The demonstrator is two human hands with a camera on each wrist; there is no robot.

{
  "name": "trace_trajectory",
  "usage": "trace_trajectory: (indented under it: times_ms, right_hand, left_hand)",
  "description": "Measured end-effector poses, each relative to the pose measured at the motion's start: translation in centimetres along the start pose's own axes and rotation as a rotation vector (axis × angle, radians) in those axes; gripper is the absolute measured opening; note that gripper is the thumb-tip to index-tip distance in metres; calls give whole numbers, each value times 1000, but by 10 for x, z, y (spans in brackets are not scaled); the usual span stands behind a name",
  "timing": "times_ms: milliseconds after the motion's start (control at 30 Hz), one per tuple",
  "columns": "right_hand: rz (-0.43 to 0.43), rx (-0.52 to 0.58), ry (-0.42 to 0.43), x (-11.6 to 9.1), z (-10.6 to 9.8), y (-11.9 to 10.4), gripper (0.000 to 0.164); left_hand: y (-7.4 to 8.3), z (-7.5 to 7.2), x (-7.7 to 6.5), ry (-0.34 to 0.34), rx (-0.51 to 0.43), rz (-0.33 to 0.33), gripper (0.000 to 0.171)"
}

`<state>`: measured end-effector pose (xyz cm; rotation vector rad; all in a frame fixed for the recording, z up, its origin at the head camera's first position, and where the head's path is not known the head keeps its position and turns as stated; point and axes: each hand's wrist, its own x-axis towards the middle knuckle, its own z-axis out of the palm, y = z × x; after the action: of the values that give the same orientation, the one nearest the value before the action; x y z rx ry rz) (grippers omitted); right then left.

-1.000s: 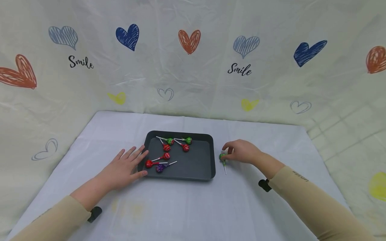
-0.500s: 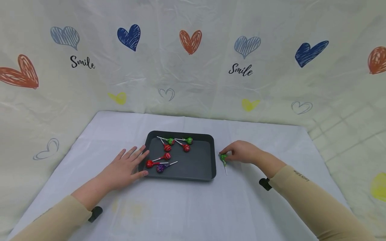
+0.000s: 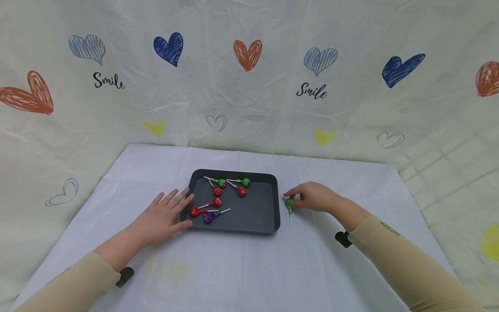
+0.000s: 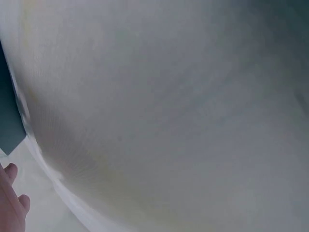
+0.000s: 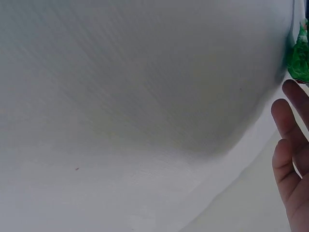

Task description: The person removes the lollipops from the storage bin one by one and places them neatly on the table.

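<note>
My left hand (image 3: 161,216) lies with spread, straight fingers at the left edge of a dark grey tray (image 3: 253,212); the fingertips and thumb touch its rim. Right of the tray, a green-wrapped lollipop (image 3: 289,203) lies on the cloth, its white stick towards me. Thumb and index finger of my right hand (image 3: 313,197) pinch its candy head from either side. The right wrist view shows that green lollipop (image 5: 300,60) at the edge, above the curled fingers (image 5: 287,118). Only part of the left hand (image 4: 10,203) appears in the left wrist view.
Several lollipops lie in the tray's left half: green ones (image 3: 245,182) at the back, red ones (image 3: 216,202), and a purple one (image 3: 208,217) near the front. A white cloth (image 3: 234,268) covers the table. Behind it hangs a sheet (image 3: 273,108) printed with hearts.
My right index finger and thumb have closed in around the green lollipop, and its stick has swung slightly left. The left hand stays on the tray's edge.
</note>
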<state>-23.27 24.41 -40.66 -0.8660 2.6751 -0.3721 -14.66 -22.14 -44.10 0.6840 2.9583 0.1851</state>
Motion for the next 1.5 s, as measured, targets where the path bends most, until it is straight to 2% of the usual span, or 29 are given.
trace_trajectory:
  times_ms: [200,533,867,1333,1500]
  right_hand:
    - [-30,13,41,0,-8,-3,40]
    - [-45,70,64,4,-21,-14,39]
    - [-49,134,21,21,-28,-36,39]
    - [-142,103,-54,53,-32,-83,37]
    - [-176,42,-87,70,-29,-101,37]
  left_hand:
    - [-1,0,0,15,-32,2,83]
    - [-4,-2,-1,-28,-3,-28,87]
    - [-1,-7,-3,-34,-28,-28,85]
    - [-4,-3,-4,-9,-11,-22,86]
    - [-8,-1,-2,-5,1,-3,86]
